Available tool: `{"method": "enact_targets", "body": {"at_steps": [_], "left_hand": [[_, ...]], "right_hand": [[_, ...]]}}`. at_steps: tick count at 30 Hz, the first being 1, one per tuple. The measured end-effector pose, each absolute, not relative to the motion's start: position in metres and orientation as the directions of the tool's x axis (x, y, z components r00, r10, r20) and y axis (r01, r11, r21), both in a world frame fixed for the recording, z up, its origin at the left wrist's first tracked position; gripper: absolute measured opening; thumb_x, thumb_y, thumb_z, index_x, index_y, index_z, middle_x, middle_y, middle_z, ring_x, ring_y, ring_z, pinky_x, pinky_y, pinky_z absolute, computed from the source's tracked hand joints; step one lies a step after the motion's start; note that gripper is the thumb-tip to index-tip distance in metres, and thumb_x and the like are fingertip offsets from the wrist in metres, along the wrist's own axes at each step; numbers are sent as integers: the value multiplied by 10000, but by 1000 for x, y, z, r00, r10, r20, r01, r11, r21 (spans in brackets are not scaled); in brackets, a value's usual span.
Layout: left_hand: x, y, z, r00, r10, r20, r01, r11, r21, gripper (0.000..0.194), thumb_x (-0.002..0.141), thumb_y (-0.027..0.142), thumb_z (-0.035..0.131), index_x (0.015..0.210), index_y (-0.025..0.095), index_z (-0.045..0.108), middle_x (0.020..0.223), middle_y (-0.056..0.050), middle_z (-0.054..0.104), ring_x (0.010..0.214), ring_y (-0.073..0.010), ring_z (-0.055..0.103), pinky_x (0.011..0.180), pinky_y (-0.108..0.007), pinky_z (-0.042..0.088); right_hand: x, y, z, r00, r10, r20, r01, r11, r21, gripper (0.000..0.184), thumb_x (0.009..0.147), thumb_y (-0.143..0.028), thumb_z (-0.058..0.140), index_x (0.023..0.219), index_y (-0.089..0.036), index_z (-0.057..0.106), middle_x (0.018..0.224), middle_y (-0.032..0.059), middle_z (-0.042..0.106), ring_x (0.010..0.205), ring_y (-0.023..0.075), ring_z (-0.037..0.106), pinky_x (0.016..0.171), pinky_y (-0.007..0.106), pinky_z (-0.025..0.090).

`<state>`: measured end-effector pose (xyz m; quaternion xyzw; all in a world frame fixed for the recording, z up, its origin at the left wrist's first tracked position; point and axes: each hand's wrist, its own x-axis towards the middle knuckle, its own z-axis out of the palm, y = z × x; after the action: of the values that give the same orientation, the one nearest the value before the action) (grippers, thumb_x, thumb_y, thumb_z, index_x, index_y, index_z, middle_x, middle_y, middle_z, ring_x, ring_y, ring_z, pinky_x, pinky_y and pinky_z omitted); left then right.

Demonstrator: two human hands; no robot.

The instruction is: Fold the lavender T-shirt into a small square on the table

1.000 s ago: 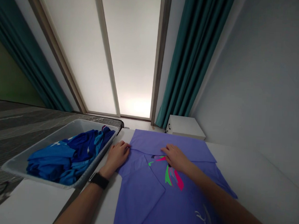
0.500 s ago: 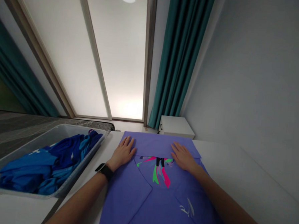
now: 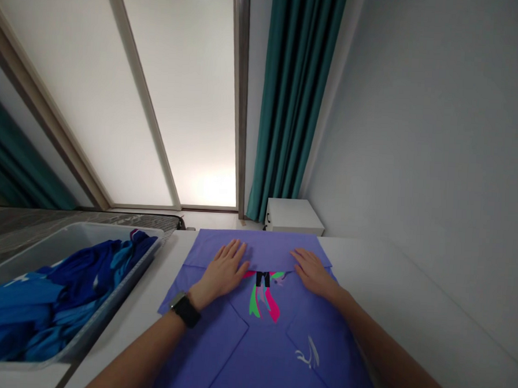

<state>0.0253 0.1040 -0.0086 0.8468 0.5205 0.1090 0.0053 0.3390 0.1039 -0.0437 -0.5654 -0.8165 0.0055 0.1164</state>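
A periwinkle-purple shirt lies flat and folded on the white table, with a pink, green and black print near its middle and a small white mark lower right. My left hand rests palm down on the shirt's upper part, left of the print, holding nothing. A black watch sits on that wrist. My right hand lies flat on the same upper fold, right of the print, also holding nothing. Neither hand grips the cloth.
Left of the shirt stands a grey plastic tub holding a heap of blue garments. Beyond the table are a white cabinet, a teal curtain and a frosted glass door.
The whole scene has slid left as the view turned right. My left hand has shifted right, closer to the print, and both hands stay flat on the shirt.
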Motion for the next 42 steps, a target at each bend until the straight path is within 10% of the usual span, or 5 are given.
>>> {"method": "enact_targets", "body": {"at_steps": [14,42], "left_hand": [[166,90,-26,693,686,223,673,-726,141,525,1002,444,364,1473,217,408,1543,-115,401,1430,-252,353,1176,-469,278],[163,88,-33,693,677,248,667,-733,133,564,1005,460,304,1487,180,383,1557,-103,382,1445,-235,322,1202,-455,218]], "right_hand": [[407,90,-34,281,913,296,958,-252,-134,241,964,-227,418,975,-178,654,1011,89,701,979,231,587,815,342,322],[395,94,-33,276,918,283,959,-244,-145,215,976,-282,450,878,-189,618,922,72,697,951,233,587,797,347,327]]}}
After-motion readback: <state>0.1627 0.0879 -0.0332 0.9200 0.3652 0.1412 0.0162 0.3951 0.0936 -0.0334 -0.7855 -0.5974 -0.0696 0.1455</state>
